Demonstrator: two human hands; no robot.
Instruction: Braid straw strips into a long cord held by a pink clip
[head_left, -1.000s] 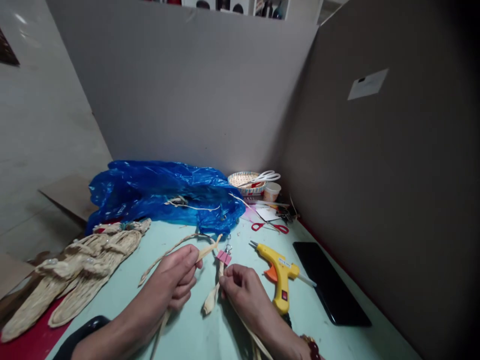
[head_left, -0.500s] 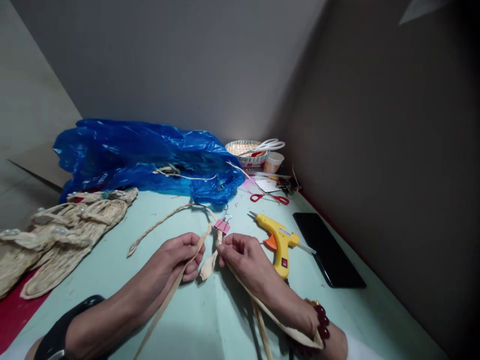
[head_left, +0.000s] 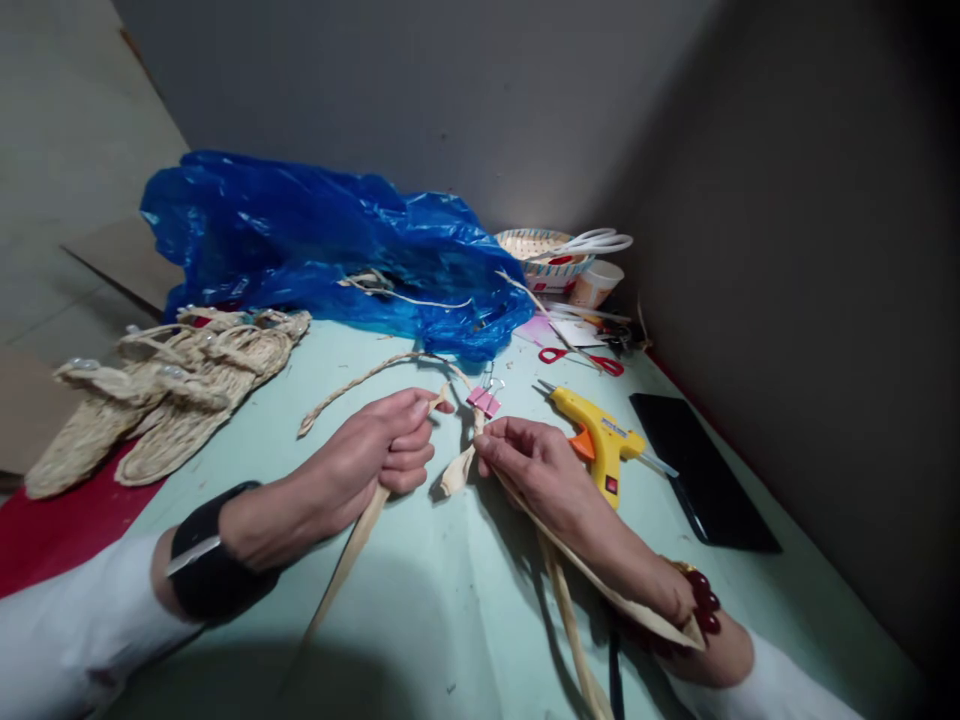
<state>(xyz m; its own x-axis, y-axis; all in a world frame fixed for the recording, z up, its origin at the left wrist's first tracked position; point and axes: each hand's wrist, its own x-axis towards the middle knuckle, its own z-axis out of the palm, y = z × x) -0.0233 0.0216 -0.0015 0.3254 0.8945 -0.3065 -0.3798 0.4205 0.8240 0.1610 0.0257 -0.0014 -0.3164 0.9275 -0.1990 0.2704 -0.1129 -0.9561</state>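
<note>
In the head view, my left hand [head_left: 405, 445] is closed round a pale flat straw strip [head_left: 349, 560]; one end sticks out past the thumb and the rest trails down toward me. My right hand [head_left: 529, 460] pinches the straw just below a pink binder clip [head_left: 484, 402]. Long strands [head_left: 559, 590] run back from that hand, beneath and along the wrist. A short, wide straw end [head_left: 456, 472] hangs between both hands. From the clip, a thin braided cord [head_left: 360, 378] curves away to the left over the table.
Woven straw sandals [head_left: 202, 410] lie on the left. A blue plastic bag [head_left: 322, 250] fills the back, beside a basket [head_left: 536, 245] and a cup [head_left: 596, 283]. On the right are red-handled scissors [head_left: 581, 358], a yellow glue gun [head_left: 596, 430] and a black phone-like slab [head_left: 701, 470].
The view has tilted downward, so the table sits higher. My left hand has turned and closed into a fist round the strip. My right hand keeps its pinch below the clip.
</note>
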